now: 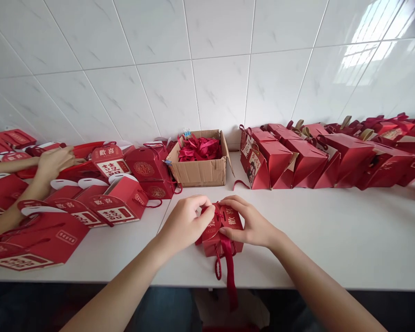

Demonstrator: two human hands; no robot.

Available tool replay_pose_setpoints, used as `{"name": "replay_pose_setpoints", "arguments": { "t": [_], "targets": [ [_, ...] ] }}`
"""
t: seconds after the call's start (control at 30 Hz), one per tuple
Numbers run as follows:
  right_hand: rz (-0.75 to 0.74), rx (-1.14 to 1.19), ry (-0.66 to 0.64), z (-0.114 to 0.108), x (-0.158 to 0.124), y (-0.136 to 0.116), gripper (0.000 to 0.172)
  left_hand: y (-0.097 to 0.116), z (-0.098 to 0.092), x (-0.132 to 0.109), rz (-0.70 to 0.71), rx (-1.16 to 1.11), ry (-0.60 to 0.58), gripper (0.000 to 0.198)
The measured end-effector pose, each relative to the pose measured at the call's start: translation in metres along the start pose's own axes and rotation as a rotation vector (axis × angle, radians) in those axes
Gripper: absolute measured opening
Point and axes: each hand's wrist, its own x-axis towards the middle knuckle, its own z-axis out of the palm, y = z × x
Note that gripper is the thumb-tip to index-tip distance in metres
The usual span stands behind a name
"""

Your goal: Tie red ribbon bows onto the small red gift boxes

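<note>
Red gift box (211, 246), one, on white table (332, 235), between fingers of both hands. Clock positions from box. Left hand (186, 221), 10 o'clock: thumb and forefinger nearly meeting over top; whether anything is pinched, cannot tell. Right hand (252, 223), 3 o'clock: thumb on near part, fingers over far edge, holding box. Ribbon tail (230, 274), one, hanging at 6 o'clock. Cardboard carton (198, 173), one, 11 o'clock. Co-worker's arms (43, 184), two, 10 o'clock. Right-hand box row (306, 159), 2 o'clock: overlapping, uncountable.

On the table (332, 240), a carton (198, 173) of ribbons (200, 150) stands behind the gift box (211, 238), between left boxes (130, 196) and right boxes (309, 161).
</note>
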Motion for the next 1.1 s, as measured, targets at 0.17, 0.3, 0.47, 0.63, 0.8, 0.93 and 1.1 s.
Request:
{"name": "replay_pose_setpoints", "arguments": {
  "t": [0.17,0.3,0.47,0.63,0.8,0.93,1.1],
  "targets": [
    [-0.010,0.010,-0.012,0.000,0.000,-0.001,0.050,0.014,0.009,0.010,-0.004,-0.120,-0.038,0.024],
    [-0.024,0.016,-0.018,0.000,0.002,-0.001,0.043,0.020,0.016,0.013,0.013,-0.161,-0.067,0.025],
    [-0.003,0.042,-0.011,0.000,0.002,-0.003,0.035,0.019,0.021,0.023,-0.024,-0.274,-0.140,0.026],
    [0.002,0.034,0.009,0.002,0.002,-0.002,0.025,0.013,0.023,0.030,-0.052,-0.396,-0.223,0.024],
    [0.009,0.022,0.032,-0.002,-0.005,0.002,0.051,0.008,0.020,0.024,-0.062,-0.485,-0.165,0.022],
    [0.111,0.031,0.389,-0.002,-0.036,-0.002,0.030,0.003,0.009,0.012,-0.068,-0.443,-0.069,0.024],
    [0.430,0.060,0.185,0.021,-0.084,-0.030,0.040,-0.013,-0.002,0.002,-0.089,-0.308,-0.025,0.025]
  ]
}}
